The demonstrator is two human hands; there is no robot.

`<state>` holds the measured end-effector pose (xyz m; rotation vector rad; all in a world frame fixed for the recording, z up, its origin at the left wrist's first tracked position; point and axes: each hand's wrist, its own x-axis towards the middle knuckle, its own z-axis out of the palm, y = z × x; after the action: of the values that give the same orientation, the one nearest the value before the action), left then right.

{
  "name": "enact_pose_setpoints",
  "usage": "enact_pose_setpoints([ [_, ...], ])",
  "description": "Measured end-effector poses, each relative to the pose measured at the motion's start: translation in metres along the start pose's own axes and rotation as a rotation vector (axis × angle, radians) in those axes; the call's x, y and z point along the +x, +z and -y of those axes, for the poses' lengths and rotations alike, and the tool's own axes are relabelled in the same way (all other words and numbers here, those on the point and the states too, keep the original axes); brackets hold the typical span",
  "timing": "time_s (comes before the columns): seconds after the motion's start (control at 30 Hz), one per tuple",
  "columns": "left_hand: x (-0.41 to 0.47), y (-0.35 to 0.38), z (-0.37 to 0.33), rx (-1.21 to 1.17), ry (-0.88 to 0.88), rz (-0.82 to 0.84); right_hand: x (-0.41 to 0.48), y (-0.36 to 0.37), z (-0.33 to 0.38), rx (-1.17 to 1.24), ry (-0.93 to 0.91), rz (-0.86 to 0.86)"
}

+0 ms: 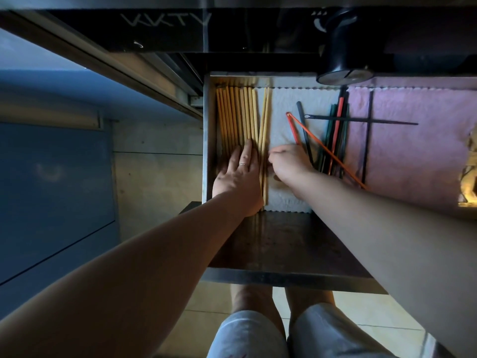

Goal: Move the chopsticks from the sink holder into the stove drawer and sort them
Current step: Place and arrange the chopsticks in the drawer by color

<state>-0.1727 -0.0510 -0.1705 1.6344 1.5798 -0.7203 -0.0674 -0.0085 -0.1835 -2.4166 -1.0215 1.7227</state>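
The left hand covers the near ends of the wooden chopsticks. The right hand curls, its fingertips hidden, so whether it pinches anything cannot be told. The pink cloth runs past the right edge. A dark round object hides the drawer's far corner.

The open drawer projects from under the stove front, with a knob above its back edge. Inside, two cloths lie side by side: one cloth at left and middle, another cloth at right. A row of chopsticks lies along the left wall, running front to back. A looser, crossing pile of chopsticks sits where the cloths meet. The left hand rests flat on the row; the right hand is just beside it, between row and pile.
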Motion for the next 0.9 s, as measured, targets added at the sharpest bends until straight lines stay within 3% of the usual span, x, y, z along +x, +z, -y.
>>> enact_pose_setpoints([
  [0.23, -0.002, 0.001, 0.005, -0.036, -0.088, 0.050, 0.001, 0.000, 0.002, -0.126, -0.062, 0.005],
  [0.6, -0.009, -0.002, 0.001, -0.051, -0.162, 0.126, 0.000, -0.002, 0.003, -0.132, -0.097, -0.032],
  [0.77, -0.007, 0.006, 0.007, 0.055, 0.051, -0.020, -0.001, 0.002, 0.007, -0.179, -0.155, -0.006],
  [0.9, -0.002, 0.016, 0.012, 0.174, 0.149, -0.020, 0.003, -0.002, 0.004, -0.123, -0.128, -0.010],
])
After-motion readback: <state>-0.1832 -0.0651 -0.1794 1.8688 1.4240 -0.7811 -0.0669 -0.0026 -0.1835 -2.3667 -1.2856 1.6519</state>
